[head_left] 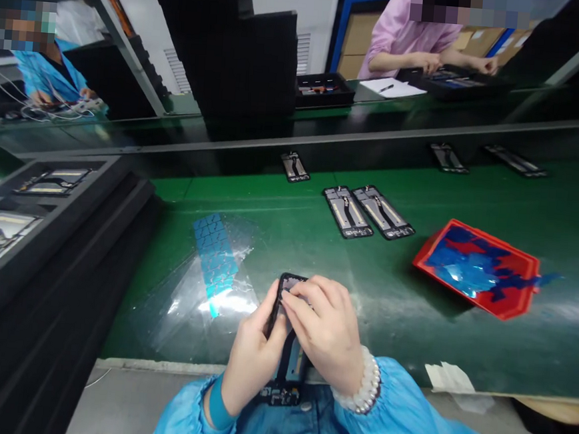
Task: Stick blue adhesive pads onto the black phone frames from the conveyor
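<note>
A black phone part (291, 361) with a dark flex strip and a small circuit board at its near end lies at the table's front edge, partly over my lap. Wrapped round its left side, my left hand (253, 351) grips it, thumb on top. My right hand (328, 330) is over its far end, thumb and fingertips pinched near the top edge; anything between them is too small to make out. Beyond my left hand, a sheet of blue stickers (215, 254) lies on clear film (175, 308).
Several similar parts (347, 211) lie farther back on the green bench (385, 331). A red bin (510, 304) with blue scraps stands right. Stacked black foam trays (130, 198) rise at left. Two people work beyond the bench, by a black tray (323, 99) and paper (392, 87).
</note>
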The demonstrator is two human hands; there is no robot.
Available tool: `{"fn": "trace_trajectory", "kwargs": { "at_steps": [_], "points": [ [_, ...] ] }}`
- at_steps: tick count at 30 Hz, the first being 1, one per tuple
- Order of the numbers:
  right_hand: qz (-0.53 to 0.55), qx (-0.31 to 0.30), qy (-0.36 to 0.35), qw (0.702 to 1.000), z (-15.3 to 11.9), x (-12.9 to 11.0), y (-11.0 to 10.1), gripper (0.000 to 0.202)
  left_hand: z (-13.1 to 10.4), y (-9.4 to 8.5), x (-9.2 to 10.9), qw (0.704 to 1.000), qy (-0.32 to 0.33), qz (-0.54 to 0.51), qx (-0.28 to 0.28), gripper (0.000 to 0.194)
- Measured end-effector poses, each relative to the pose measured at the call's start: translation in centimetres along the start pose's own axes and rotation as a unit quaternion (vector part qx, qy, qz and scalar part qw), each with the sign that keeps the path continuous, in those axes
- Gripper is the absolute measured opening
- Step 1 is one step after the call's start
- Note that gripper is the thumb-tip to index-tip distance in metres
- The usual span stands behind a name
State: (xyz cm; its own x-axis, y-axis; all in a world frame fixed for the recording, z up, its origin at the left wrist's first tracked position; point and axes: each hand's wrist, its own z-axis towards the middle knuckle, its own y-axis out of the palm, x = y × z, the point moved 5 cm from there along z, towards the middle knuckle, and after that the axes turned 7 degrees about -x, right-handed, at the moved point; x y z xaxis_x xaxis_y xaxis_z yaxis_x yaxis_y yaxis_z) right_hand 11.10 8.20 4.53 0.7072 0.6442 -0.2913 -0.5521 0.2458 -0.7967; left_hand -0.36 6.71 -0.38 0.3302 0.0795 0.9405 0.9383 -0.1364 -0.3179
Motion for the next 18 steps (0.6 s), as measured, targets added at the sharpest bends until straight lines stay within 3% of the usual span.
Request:
{"fn": "trace_trajectory", "kwargs": {
  "at_steps": [3,8,15,18],
  "points": [
    [-0.016,-0.015,-0.026,0.999,0.1,-0.3,0.2,0.017,-0.4,0.1,0.1,0.999,0.002,0.034,0.008,0.049],
    [-0.018,0.014,-0.042,0.999,-0.1,-0.2,0.2,0.015,-0.7,0.1,0.2,0.999,0.017,0.044,0.017,0.049],
    [0.031,0.072,0.136,0.988,-0.5,0.2,1.0,0.009,-0.7,0.5,0.1,0.997,-0.007,-0.037,0.070,0.048],
    [-0.023,0.111,0.164,0.980,-1.5,2.0,-1.0,0.008,-0.4,-0.1,-0.3,0.990,-0.016,-0.092,0.107,0.050]
  ]
}}
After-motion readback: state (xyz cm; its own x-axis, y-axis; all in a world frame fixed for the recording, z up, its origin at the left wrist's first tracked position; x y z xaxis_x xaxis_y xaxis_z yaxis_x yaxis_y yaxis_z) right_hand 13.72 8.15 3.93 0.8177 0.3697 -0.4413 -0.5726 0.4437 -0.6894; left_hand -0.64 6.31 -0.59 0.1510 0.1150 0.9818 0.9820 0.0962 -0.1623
